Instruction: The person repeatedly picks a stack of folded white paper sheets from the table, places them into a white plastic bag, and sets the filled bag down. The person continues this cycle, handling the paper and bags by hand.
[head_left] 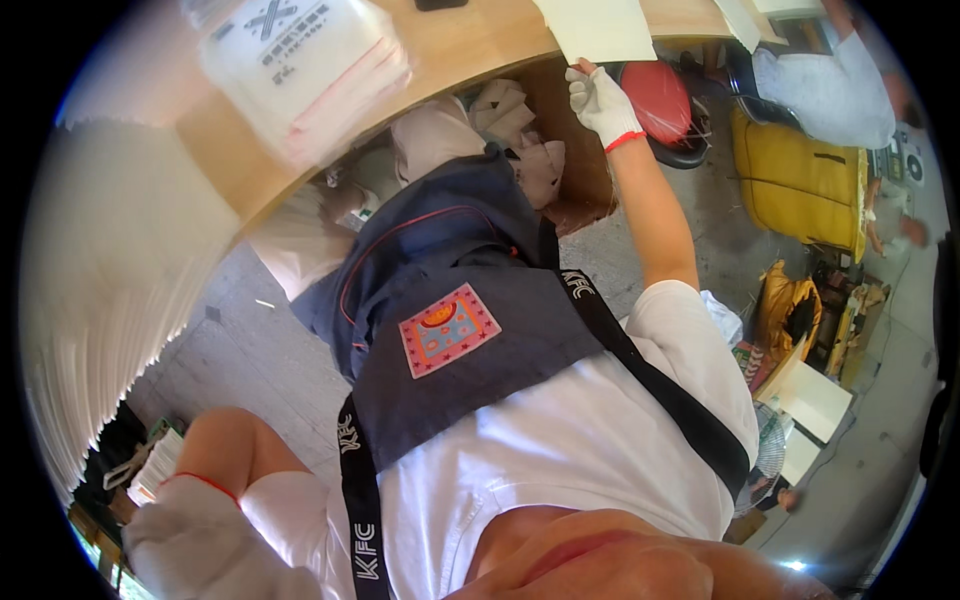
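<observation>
My right hand [603,105], in a white knit glove with a red cuff, reaches to the table's edge. Its fingers are closed at the near edge of a pale cream paper sheet [600,28], and the bare fingertips show there. At the lower left is my left hand [205,535], in a similar glove with a red cuff. It is blurred, its fingers cannot be made out, and nothing shows in it. A tall stack of white sheets [110,260], smeared at its edges, rises on the left, in front of that hand.
On the wooden table [480,45] lies a pile of printed clear plastic bags [305,75]. Crumpled paper and cloth sit under the table by a brown box [585,165]. To the right stand a red stool [655,95], a yellow bag [795,185] and a seated person in light clothes [830,90].
</observation>
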